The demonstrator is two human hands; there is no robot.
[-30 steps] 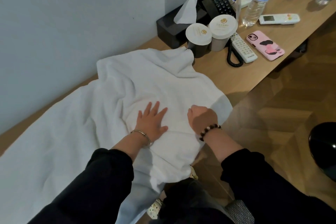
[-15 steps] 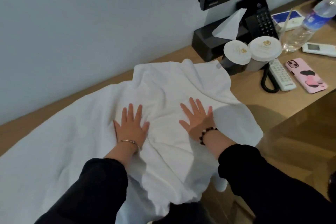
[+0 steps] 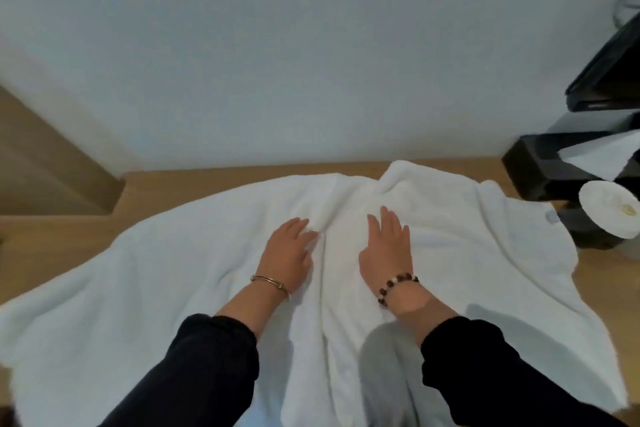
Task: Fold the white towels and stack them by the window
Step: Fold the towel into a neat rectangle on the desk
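Note:
A large white towel [image 3: 166, 288] lies spread and wrinkled over the wooden desk [image 3: 214, 180], its near edge hanging off the front. My left hand [image 3: 287, 253] lies flat on the towel's middle, fingers straight, fingertips at a raised fold. My right hand [image 3: 388, 250] presses flat on the cloth just to the right of that fold. Both palms face down and neither hand grips anything. No window is in view.
A pale wall runs behind the desk. At the right edge stand a black tissue box [image 3: 540, 166] with a white tissue sticking out, a white round lid [image 3: 609, 208] on a dark cup, and a screen's corner [image 3: 609, 80] above. A wooden panel [image 3: 41, 166] sits at left.
My right hand went from a fist to flat on the towel. Both hands slid farther from me and closer together along the middle fold. The view swung left, dropping the phone, remotes and bottle out of frame.

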